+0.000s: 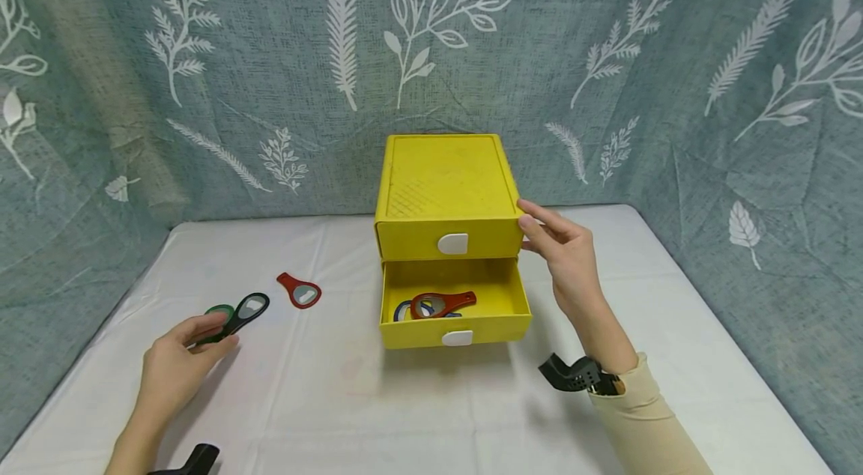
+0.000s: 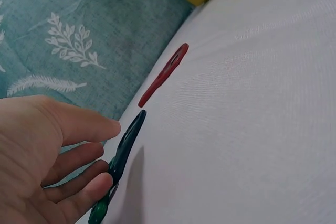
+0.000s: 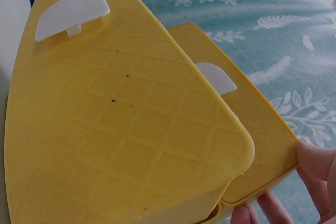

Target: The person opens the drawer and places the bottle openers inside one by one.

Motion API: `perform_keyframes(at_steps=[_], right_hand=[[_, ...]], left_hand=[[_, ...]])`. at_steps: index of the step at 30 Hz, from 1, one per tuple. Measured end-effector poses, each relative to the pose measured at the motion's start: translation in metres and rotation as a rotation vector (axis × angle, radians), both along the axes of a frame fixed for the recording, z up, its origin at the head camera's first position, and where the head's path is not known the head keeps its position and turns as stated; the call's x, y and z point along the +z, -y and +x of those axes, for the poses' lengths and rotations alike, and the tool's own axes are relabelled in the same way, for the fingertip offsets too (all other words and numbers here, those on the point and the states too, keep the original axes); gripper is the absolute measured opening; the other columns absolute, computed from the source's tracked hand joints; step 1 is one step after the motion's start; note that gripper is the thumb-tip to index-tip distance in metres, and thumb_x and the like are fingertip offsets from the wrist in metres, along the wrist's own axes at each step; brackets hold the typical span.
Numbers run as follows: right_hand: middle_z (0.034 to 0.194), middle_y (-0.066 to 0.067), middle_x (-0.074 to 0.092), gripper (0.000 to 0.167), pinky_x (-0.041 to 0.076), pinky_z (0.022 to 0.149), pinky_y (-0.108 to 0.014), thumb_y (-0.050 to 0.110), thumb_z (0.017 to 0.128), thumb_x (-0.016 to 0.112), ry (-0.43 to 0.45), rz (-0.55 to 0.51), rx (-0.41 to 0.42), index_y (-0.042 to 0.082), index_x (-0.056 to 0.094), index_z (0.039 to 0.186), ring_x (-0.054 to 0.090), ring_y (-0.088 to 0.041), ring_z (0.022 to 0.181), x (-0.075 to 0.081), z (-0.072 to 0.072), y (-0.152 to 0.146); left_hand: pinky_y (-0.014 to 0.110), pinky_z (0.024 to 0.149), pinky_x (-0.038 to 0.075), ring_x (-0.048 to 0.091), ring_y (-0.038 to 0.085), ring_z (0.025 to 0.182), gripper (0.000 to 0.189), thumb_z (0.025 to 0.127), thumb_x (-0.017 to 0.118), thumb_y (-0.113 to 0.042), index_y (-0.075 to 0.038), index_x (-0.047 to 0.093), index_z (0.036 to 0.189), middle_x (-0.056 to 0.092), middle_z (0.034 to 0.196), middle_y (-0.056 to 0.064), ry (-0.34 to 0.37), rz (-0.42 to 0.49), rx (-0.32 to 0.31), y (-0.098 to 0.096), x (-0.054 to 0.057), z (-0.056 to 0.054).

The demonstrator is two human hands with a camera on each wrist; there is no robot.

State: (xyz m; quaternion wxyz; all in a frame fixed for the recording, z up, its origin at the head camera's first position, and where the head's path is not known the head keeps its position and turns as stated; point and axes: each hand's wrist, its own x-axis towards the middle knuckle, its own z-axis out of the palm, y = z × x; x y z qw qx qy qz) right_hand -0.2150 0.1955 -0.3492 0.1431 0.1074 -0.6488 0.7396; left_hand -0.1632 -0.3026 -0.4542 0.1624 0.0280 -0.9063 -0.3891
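My left hand (image 1: 177, 364) pinches a small black magnifying glass (image 1: 252, 306) by its handle, low over the cloth. A green magnifying glass (image 1: 220, 309) sits right behind it, partly hidden by the fingers. Beyond them lies a red magnifying glass (image 1: 300, 291), flat on the cloth. With fairly straight fingers, my right hand (image 1: 569, 265) touches the right side of a yellow two-drawer cabinet (image 1: 445, 175), thumb at the front corner. Its lower drawer (image 1: 404, 336) is pulled out. Inside lie another red magnifying glass (image 1: 461, 300) and a blue one (image 1: 401, 311), partly covered.
The upper drawer (image 1: 404, 241) is closed; both drawers have white handles. A white cloth (image 1: 323, 400) covers the table. A green-blue curtain (image 1: 283, 70) with leaf prints hangs close behind the cabinet and along both sides.
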Motion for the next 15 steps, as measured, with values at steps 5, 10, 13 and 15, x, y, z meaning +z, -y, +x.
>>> perform_keyframes(at_steps=[5, 10, 13, 15], right_hand=[[0.118, -0.01, 0.064, 0.035, 0.055, 0.078, -0.033, 0.015, 0.095, 0.068, -0.005, 0.0, 0.002, 0.003, 0.066, 0.127, 0.063, -0.022, 0.095, -0.0002, -0.0001, 0.0001], [0.118, -0.01, 0.064, 0.035, 0.055, 0.078, -0.033, 0.015, 0.095, 0.068, -0.005, 0.003, 0.005, 0.003, 0.066, 0.128, 0.063, -0.022, 0.095, -0.0001, -0.001, -0.0002], [0.118, -0.01, 0.064, 0.035, 0.055, 0.079, -0.033, 0.015, 0.095, 0.068, 0.0, 0.004, 0.006, 0.003, 0.066, 0.128, 0.063, -0.022, 0.095, -0.0002, -0.0014, -0.0007], [0.118, -0.01, 0.064, 0.035, 0.055, 0.079, -0.034, 0.016, 0.095, 0.069, 0.005, 0.003, 0.006, 0.003, 0.066, 0.127, 0.063, -0.022, 0.095, -0.0002, -0.0015, -0.0009]], left_hand=[[0.006, 0.068, 0.045, 0.052, -0.016, 0.085, 0.044, 0.083, 0.081, -0.015, 0.003, 0.065, 0.12, 0.068, 0.112, 0.019, 0.016, -0.013, 0.009, 0.0004, -0.0028, -0.0004], [0.006, 0.066, 0.045, 0.053, -0.013, 0.083, 0.044, 0.08, 0.081, -0.008, 0.003, 0.065, 0.119, 0.068, 0.11, 0.02, 0.025, -0.048, 0.029, -0.0015, -0.0049, -0.0007], [0.007, 0.064, 0.045, 0.055, -0.009, 0.081, 0.042, 0.079, 0.081, -0.005, 0.004, 0.066, 0.117, 0.069, 0.106, 0.02, 0.013, -0.075, 0.038, -0.004, -0.0052, -0.0009], [0.008, 0.063, 0.044, 0.055, -0.008, 0.08, 0.04, 0.078, 0.08, -0.003, 0.003, 0.067, 0.115, 0.069, 0.104, 0.02, 0.011, -0.089, 0.037, -0.0053, -0.0051, -0.0007]])
